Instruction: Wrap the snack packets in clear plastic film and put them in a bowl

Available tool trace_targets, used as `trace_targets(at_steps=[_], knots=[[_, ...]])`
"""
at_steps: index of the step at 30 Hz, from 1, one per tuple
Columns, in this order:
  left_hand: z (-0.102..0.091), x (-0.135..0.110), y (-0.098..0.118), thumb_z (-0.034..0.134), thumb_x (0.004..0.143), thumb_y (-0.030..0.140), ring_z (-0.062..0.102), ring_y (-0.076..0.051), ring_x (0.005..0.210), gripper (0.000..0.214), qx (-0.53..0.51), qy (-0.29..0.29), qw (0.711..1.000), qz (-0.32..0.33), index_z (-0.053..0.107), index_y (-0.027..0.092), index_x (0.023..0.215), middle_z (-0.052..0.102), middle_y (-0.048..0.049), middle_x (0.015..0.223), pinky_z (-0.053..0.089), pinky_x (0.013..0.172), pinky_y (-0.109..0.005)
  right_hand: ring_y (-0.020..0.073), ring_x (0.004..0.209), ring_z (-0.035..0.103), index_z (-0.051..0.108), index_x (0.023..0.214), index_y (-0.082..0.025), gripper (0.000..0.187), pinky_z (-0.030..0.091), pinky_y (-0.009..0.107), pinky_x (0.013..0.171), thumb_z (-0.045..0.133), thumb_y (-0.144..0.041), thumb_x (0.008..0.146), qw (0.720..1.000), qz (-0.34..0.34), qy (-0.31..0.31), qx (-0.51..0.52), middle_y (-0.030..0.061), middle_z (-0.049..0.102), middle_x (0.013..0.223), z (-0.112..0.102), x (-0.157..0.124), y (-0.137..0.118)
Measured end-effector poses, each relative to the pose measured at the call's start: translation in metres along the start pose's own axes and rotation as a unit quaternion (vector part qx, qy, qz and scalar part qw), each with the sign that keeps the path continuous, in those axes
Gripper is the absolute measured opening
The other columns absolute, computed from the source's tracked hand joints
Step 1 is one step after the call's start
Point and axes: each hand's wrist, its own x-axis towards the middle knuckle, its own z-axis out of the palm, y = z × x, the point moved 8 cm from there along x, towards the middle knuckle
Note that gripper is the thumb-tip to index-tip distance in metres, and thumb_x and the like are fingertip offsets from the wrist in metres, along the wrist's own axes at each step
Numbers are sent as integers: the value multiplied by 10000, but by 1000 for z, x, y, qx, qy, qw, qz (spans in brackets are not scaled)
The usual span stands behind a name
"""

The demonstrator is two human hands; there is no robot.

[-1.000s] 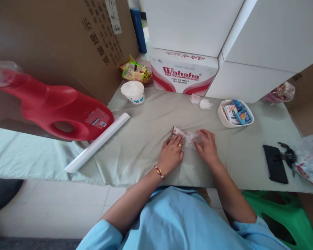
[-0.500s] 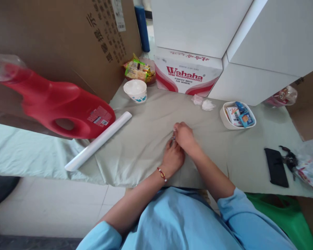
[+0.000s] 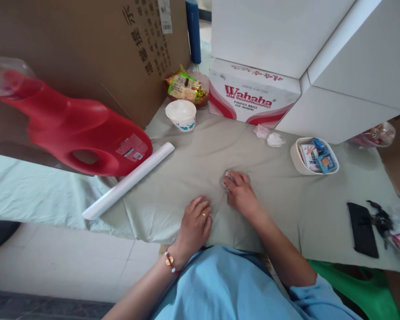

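Note:
My left hand (image 3: 196, 224) lies flat on the cloth-covered table (image 3: 160, 191) near its front edge. Its fingers are stretched out with nothing in them; a ring and a red beaded bracelet show on it. To its right, my right hand (image 3: 242, 191) is low over the cloth with the fingers curled. Under its fingertips is a small, crumpled, partly see-through thing (image 3: 226, 178), perhaps a wrapper. The fingers cover most of it, so its kind is unclear.
Leftward are a red jug (image 3: 86, 129) and a white roll (image 3: 130, 180). Behind stand a paper cup (image 3: 182, 116), snack packets (image 3: 185, 86) and a Wahaba-type water carton (image 3: 250, 100). Crumpled tissues (image 3: 275, 140), a white tub (image 3: 300, 164), and a black phone (image 3: 362, 231) are rightward.
My hands were together over a small thing and have come apart. The left has moved left and nearer my body; the right has shifted slightly nearer, with the crumpled thing under its fingers.

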Motion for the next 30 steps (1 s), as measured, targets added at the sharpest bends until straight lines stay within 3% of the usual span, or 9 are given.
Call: trace_targets(at_steps=[5,10,12,14,19,21,23,27,30], knots=[[-5,17,-12,521,1039,247,731,-226,1112,211,-146,-2,983,-110,721,235,1103,784,-83,1104,616,1001,-425,295,1258,639,669,1400,-237,398,500,530,1141,486,-315,1056,970,103,127,181,139,705,1378,-27,-21,31],[34,32,-11,621,994,481,724,-266,1195,464,-387,-50,881,-266,614,211,1372,710,-156,1366,641,901,-392,295,1091,747,669,1362,-220,571,630,443,907,674,-594,930,816,266,84,506,137,752,1297,-8,-38,49],[49,38,-5,660,952,528,716,-288,1208,526,-459,-68,840,-283,618,179,1344,709,-170,1370,623,953,-419,296,1080,751,684,1351,-214,623,629,431,896,724,-625,884,780,281,41,558,133,757,1294,5,-42,40],[58,41,-4,686,918,534,734,-284,1127,483,-474,-74,825,-299,663,162,1225,754,-152,1252,603,979,-430,288,1147,731,692,1365,-223,622,598,436,987,703,-639,903,795,272,21,542,116,756,1310,11,-48,29],[62,38,2,680,902,471,745,-254,1005,367,-427,-99,846,-305,702,180,1123,785,-98,1082,589,926,-393,271,1294,671,612,1505,-237,634,490,454,1164,613,-593,981,881,193,-7,433,106,715,1404,7,-60,17],[60,35,1,654,903,466,750,-243,942,363,-404,-115,856,-303,716,185,1125,790,-84,1020,591,876,-378,286,1318,655,636,1479,-232,615,476,478,1176,612,-583,974,906,186,20,380,114,703,1421,-13,-62,42],[54,31,-6,618,910,476,745,-235,878,366,-360,-115,875,-302,730,189,1108,787,-77,969,588,817,-366,301,1321,645,652,1452,-236,593,480,508,1163,593,-579,972,922,215,100,306,119,688,1439,-55,-61,90],[33,15,-31,575,932,497,744,-229,862,375,-279,-101,908,-296,732,197,1096,776,-65,949,584,803,-359,271,1298,633,586,1503,-178,554,463,480,1140,496,-404,1005,904,308,288,73,160,657,1446,-175,-51,202],[18,-4,-47,539,959,499,747,-220,821,384,-245,-89,917,-303,715,196,1116,763,-52,923,591,776,-354,267,1261,637,541,1524,-53,574,444,404,1082,502,-275,996,869,391,293,-72,249,665,1377,-231,-33,261]])
